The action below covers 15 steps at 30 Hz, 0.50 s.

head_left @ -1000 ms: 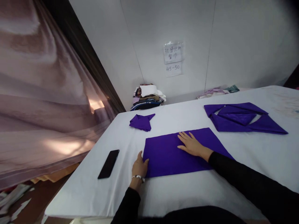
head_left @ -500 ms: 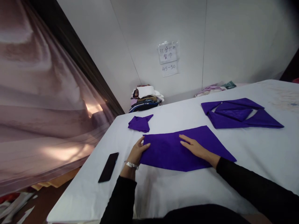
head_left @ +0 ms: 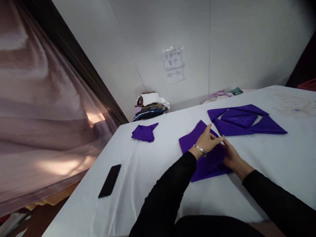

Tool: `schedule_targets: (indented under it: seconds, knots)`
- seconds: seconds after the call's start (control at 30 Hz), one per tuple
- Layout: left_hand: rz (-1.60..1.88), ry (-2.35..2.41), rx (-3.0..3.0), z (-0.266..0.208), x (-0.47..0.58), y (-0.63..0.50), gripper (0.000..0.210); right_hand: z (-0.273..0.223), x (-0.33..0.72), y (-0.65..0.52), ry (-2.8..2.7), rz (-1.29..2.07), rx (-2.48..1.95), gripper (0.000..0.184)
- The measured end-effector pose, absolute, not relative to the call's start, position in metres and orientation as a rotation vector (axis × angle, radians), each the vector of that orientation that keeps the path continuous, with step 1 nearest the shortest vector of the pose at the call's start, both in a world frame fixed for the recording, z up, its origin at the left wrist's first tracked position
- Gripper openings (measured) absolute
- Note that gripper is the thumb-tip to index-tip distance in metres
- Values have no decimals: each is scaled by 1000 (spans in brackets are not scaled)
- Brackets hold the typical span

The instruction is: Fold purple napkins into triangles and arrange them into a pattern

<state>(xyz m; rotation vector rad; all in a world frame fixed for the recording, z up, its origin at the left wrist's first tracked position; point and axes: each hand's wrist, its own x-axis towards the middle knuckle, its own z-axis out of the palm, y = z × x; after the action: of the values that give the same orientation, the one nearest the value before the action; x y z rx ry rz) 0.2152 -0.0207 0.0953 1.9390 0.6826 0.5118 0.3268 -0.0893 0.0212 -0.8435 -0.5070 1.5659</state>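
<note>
A purple cloth napkin (head_left: 206, 169) lies folded on the white-covered table in front of me, its right side lifted and bent at my hands. My left hand (head_left: 208, 141), wearing a bracelet, grips the upper right edge of this cloth. Its thumb reaches toward my right fingertips. Bent fingers of my right hand (head_left: 231, 154) hold the right side of the same napkin, partly hidden behind the fold. Beyond it, to the right, lies a larger folded purple cloth (head_left: 249, 130) with gaps between its layers. A small folded purple napkin (head_left: 144, 133) with a pointed tip sits to the left.
A black phone (head_left: 110, 181) rests near the table's left edge. Against the wall are a stack of folded clothes (head_left: 150, 107) and some lilac fabric (head_left: 217, 96). Handwritten paper signs (head_left: 173, 62) hang above. A pinkish curtain (head_left: 49, 131) drapes along the left side.
My left hand has moved right from the napkin's left end to beside my right hand. The napkin, spread wide before, is now narrower and folded over. My view has shifted slightly.
</note>
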Motion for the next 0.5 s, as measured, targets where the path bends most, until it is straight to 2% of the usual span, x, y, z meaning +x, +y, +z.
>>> schedule_targets:
  seconds: [0.1,0.27,0.5]
  knots:
    - [544,608,1957,66,212,-32,79,11,349,-97,-509,1584,-868,59]
    - [696,831,2187,32,144,-38,57,6,356,-106,-515,1552,-1009,41]
    - [477,1120,2474,8,93,-44,54,15,350,-103,-602,1361,-1257,65]
